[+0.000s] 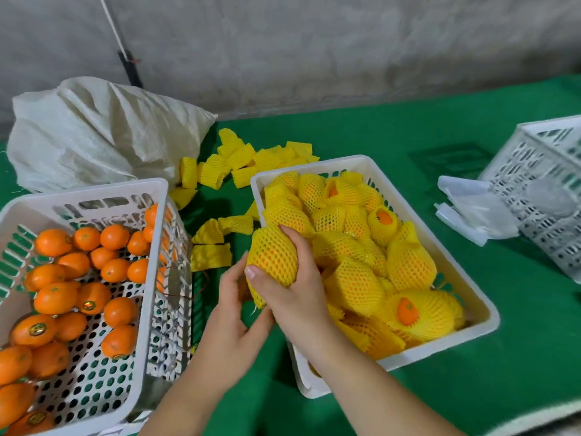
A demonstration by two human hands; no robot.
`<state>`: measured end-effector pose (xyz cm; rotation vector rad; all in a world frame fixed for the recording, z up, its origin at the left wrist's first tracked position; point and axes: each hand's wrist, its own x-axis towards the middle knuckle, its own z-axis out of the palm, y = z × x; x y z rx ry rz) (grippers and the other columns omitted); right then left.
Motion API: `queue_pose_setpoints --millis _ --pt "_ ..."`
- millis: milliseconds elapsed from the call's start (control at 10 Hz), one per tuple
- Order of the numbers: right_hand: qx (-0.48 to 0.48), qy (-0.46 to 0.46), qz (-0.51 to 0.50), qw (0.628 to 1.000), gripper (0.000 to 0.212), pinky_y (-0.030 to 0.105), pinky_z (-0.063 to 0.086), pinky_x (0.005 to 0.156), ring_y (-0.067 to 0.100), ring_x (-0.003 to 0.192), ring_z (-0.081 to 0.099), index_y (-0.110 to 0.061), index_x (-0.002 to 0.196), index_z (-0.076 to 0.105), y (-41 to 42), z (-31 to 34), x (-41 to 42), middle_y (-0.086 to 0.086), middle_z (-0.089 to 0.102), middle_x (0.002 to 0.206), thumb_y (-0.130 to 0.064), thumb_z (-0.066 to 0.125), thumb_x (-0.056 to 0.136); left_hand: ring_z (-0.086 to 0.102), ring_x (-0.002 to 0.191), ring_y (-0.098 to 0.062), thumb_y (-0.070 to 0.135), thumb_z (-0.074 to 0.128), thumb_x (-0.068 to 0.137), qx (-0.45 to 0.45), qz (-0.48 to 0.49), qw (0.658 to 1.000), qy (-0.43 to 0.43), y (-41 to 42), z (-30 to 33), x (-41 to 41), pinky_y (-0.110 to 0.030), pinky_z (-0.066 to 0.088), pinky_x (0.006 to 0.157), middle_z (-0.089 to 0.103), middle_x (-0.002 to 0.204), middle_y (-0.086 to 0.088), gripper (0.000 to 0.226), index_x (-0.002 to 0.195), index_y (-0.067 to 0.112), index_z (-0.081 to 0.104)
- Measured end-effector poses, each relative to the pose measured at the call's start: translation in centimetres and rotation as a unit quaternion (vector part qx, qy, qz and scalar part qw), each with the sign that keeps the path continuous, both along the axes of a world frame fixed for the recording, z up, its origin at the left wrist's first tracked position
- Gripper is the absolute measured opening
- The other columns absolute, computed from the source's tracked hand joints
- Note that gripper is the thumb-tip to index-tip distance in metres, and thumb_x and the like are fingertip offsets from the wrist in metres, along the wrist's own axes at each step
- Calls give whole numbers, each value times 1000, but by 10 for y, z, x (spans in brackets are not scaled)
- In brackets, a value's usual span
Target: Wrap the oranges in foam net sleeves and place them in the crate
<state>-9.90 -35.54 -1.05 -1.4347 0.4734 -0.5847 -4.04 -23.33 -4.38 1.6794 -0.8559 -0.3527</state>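
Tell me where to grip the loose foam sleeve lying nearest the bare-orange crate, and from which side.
Pinch the loose foam sleeve by its near, flat edge, coming from above with the left hand. It lies collapsed flat on the green cloth, so only the thin edges offer purchase, and that hand is closest.

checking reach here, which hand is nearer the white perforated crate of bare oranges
Left. The left hand is just right of the white perforated crate of bare oranges, not touching it. The right hand is further right, gripping the yellow foam-netted orange.
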Motion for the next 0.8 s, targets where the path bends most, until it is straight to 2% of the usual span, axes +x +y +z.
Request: queue_pose_setpoints --millis 100,200,300,400,500,600,700,800 --pt "-183 66 -35 980 75 22 45 104 4 134 44 -55 144 40 -44 9 -17 -14 41 144 -32 82 86 36 149 3 45 60 104 86 -66 986 -128 -3 6 7 -20 37 118 33 162 32 60 158 49 33" --pt "-376 123 -121 910 78 27 42 109 15 143 34 -46 152 35 -89 17 -24 -8 30 151 -28 78 90 41 147 -3 44 60 102 133 -43 982 -131 -3 14 21 -39 40 118 38 161 27 54 154 41 46" --pt "-484 281 -163 812 81 49 29 120 32 154 13 -41 160 17 -126 8 -32 5 12 167 -48 65 95 53 140 -18 31 61 104 162 64 963 -204 14 21 51 -48 42 116 57 150 6 36 139 24 65" --pt "-462 459 -53 757 93 49 5 128 30 158 -7 -33 164 -2 -144 -11 -36 9 -13 171 -79 34 92 61 128 -35 30 56 95 242 168 917 -269 52 9 78 -51 43 111 67 139 -8 40 126 14 74" --pt "-475 494 -21 728 98 50 1 127 34 158 -4 -27 164 -2 -153 -12 -23 12 -16 170 -84 22 88 61 128 -38 24 58 97 267 216 913 -219 82 -6 84 -55 47 106 66 141 -10 31 119 14 77" --pt "-503 538 7 676 99 55 1 125 41 156 -7 -28 164 2 -147 -3 0 9 -18 170 -85 20 86 56 135 -33 17 62 102 249 202 931 -174 86 -10 77 -51 46 107 59 150 -5 28 127 18 73" --pt "-506 487 98 705 90 58 -1 124 39 155 -15 -45 161 13 -151 11 -6 -10 -11 171 -91 24 84 42 146 -16 41 54 107 273 106 938 -184 110 -5 83 -48 40 117 37 165 10 42 146 29 61" --pt "-531 355 82 765 81 56 6 127 27 158 -4 -56 153 28 -178 32 -57 -18 3 170 -94 21 82 44 138 -5 73 35 101 349 74 884 -301 192 8 118 -43 50 107 30 161 29 60 154 46 44"
